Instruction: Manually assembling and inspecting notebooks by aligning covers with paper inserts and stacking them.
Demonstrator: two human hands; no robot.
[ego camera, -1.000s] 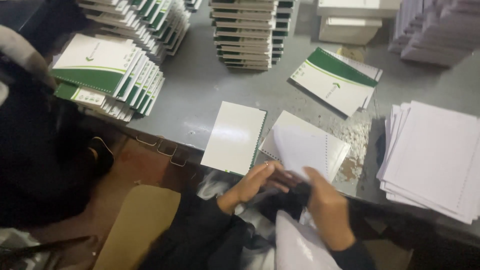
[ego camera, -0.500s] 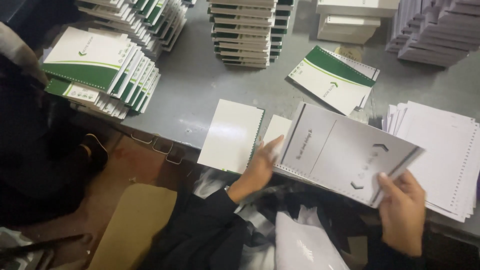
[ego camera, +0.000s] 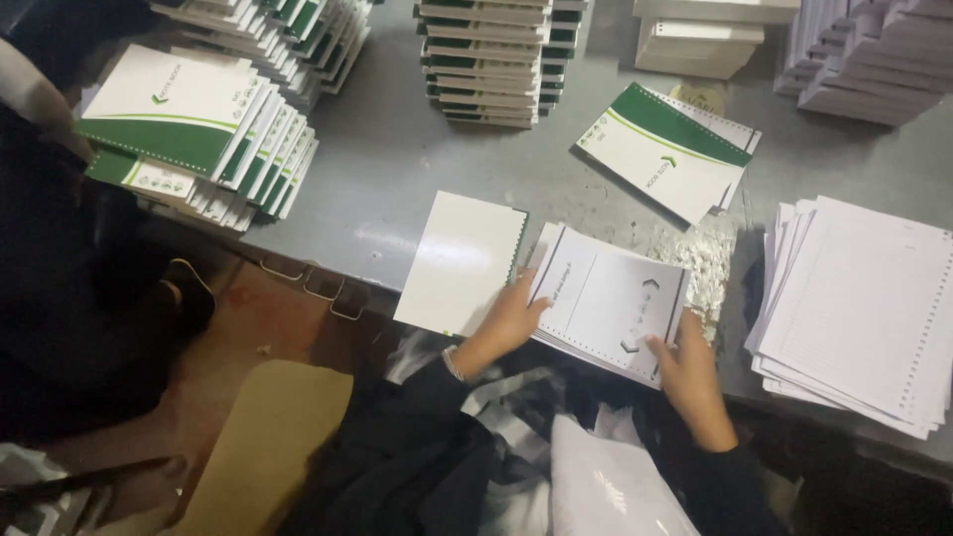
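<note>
While flat on grey table (ego camera: pixel 397 169), white printed sheet stack (ego camera: pixel 611 298) gripped both sides: left hand (ego camera: pixel 506 323) on left edge, right hand (ego camera: pixel 685 372) at lower right corner. Just right of blank white board (ego camera: pixel 462 260), well left of lined paper pile (ego camera: pixel 859 308).

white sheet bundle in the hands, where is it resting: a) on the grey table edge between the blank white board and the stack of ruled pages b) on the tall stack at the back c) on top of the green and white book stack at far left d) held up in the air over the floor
a: the white sheet bundle lies on the grey table, with the left hand and right hand at its near corners, the blank white board on its left and the stack of ruled pages on its right.
</note>
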